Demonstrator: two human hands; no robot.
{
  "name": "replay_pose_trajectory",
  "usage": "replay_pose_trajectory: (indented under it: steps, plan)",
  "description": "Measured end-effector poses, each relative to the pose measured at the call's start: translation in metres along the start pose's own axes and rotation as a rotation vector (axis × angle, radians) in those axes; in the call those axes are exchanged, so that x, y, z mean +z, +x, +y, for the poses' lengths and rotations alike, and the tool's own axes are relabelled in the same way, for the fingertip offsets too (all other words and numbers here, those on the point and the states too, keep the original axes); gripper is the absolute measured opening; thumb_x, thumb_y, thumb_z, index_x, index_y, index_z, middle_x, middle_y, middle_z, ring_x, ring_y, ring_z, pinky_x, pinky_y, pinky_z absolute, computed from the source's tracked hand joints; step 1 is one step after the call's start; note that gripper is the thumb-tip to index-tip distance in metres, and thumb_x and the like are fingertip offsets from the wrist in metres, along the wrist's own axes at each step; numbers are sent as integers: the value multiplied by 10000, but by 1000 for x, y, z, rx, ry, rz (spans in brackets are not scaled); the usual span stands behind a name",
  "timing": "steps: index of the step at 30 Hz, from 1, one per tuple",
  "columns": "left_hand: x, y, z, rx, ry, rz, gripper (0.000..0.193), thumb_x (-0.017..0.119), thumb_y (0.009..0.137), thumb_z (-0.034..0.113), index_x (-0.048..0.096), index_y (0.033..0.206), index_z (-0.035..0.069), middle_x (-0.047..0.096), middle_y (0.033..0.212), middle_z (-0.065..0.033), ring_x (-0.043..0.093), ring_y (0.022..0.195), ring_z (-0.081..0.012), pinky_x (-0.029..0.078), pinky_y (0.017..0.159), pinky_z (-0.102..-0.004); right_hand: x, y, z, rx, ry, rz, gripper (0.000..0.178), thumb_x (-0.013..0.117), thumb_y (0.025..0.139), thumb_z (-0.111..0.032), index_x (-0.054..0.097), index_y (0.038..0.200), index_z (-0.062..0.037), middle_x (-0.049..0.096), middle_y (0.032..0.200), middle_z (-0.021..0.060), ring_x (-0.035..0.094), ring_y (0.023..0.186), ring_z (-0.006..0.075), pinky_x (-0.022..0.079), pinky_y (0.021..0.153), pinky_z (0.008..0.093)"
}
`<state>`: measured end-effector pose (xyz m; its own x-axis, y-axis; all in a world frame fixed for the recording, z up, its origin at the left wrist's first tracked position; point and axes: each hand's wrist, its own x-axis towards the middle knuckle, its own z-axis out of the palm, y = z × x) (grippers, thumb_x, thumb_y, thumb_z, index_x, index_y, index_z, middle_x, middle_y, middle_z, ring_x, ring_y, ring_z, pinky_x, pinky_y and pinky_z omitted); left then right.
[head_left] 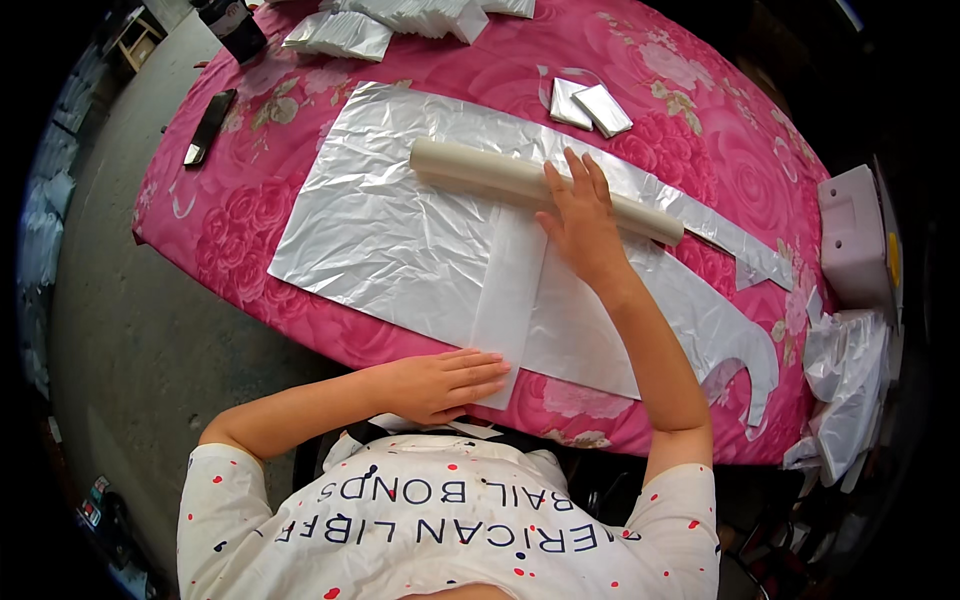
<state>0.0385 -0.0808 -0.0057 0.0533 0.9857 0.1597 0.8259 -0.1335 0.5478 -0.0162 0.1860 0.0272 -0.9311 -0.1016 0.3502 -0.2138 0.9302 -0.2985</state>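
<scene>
A silvery plastic bag [370,230] lies flat and wrinkled across the table, its cut-out handle straps [752,360] toward the right. On top of it rests a long off-white tube [470,168], slanting down to the right. My right hand [582,222] lies over the tube with fingers stretched out. From below the tube a pale translucent strip [510,290] runs toward me, past the bag's near edge. Flat against the strip's near end is my left hand [440,388], fingers extended. What is under either palm is hidden.
A pink rose-patterned cloth [240,225] covers the table. Folded silver packets [602,110] lie beyond the bag, and stacks of them [420,18] at the far edge. A phone [210,128] and dark bottle [232,28] are at left. A pale box [855,235] and plastic bags [845,370] are at right.
</scene>
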Motion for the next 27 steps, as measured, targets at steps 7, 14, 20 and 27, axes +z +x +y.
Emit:
replay_pose_trajectory:
  steps: [7, 14, 20, 27]
  plan:
    - [-4, 2, -3, 114, 177, 107, 434, 534, 788, 96, 492, 1200, -37, 448, 1309, -180, 438, 1216, -277, 354, 1035, -390, -5, -89, -39, -282, 388, -295, 475, 572, 689, 43, 547, 1159, -17, 503, 1247, 141, 443, 1192, 318, 389, 981, 399]
    - [-8, 10, -11, 23, 117, 253, 344, 553, 795, 89, 554, 1131, 14, 512, 1250, -139, 496, 1160, -252, 409, 986, -383, -17, -97, -54, -220, 406, -304, 491, 559, 673, 52, 555, 1158, -25, 529, 1213, 140, 467, 1175, 314, 408, 967, 376]
    - [-24, 23, -21, -54, 138, 407, 478, 642, 702, 120, 532, 1158, 27, 537, 1212, -122, 525, 1119, -249, 420, 949, -379, -3, -103, -51, -176, 316, -123, 439, 613, 659, -12, 586, 1097, -21, 563, 1145, 123, 517, 1081, 289, 423, 916, 376]
    - [-15, 30, -30, -253, 196, 432, 490, 621, 733, 158, 515, 1194, 29, 596, 1112, -125, 592, 980, -268, 448, 862, -389, -3, -98, -44, -159, 262, 4, 271, 628, 687, -53, 649, 958, -47, 635, 929, 62, 599, 846, 225, 487, 718, 336]
